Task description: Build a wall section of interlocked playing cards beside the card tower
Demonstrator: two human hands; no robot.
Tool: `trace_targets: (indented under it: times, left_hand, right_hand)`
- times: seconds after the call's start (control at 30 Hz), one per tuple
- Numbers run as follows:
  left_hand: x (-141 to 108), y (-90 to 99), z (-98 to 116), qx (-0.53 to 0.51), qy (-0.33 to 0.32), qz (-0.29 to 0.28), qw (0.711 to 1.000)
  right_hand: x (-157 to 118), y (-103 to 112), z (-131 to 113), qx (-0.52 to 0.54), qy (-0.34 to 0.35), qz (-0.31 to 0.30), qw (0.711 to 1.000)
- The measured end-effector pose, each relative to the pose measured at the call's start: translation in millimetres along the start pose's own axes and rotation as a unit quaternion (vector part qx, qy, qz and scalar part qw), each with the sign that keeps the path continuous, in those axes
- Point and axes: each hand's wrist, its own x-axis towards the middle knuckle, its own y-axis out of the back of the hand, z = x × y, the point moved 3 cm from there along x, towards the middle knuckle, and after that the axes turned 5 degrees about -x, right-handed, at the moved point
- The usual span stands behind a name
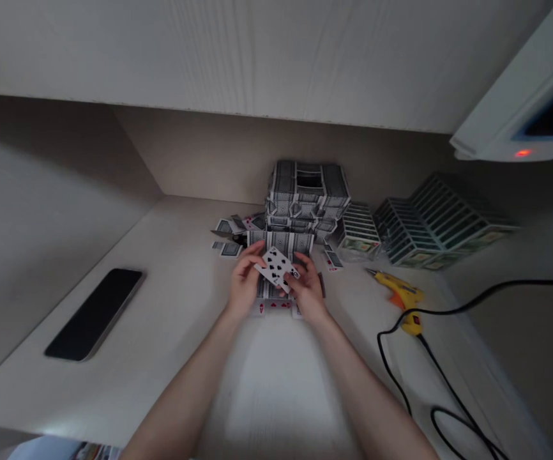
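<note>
This looks like a home craft nook: a pale surface (252,390) sits beneath a wood-grained panel (257,61) spanning the top of the frame, with a phone (94,314) at left, a playing-card structure (283,183) at centre and a yellow glue gun (403,292) at right.

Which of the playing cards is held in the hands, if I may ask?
The black-pipped card, slanted between left hand and right hand; the red-pipped cards lie outside their grip.

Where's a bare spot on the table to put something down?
Between the phone and left forearm, and between that and the right forearm. It's crowded farther back, with the card structure and loose cards, and at right, with the glue gun and black cord.
</note>
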Motion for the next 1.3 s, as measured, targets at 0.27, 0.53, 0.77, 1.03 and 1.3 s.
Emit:
trace_targets:
  times: [0.27,0.53,0.77,1.03,1.3]
  left_hand:
    - [-1.2,-4.5,-2.9,0.051,-0.022,-0.042,0.998]
    - [-0.8,-4.0,-17.2,-0.152,0.111,-0.019,0.982]
    - [-0.6,-11.7,-29.6,-0.151,0.214,-0.024,0.965]
    - [-0.2,-10.6,-25.5,-0.144,0.25,-0.037,0.957]
    - [-1.4,-14.2,-20.7,-0.085,0.207,-0.045,0.974]
  right_hand:
    - [0.6,3.5,-4.6,0.071,-0.004,-0.025,0.997]
    - [2.7,2.1,1.1,-0.034,0.006,0.068,0.997]
    - [6.6,9.0,5.7,-0.083,0.022,0.073,0.994]
    - [7.5,13.2,0.4,-0.12,0.087,0.116,0.982]
    - [8.7,15.5,0.3,-0.149,0.11,0.105,0.977]
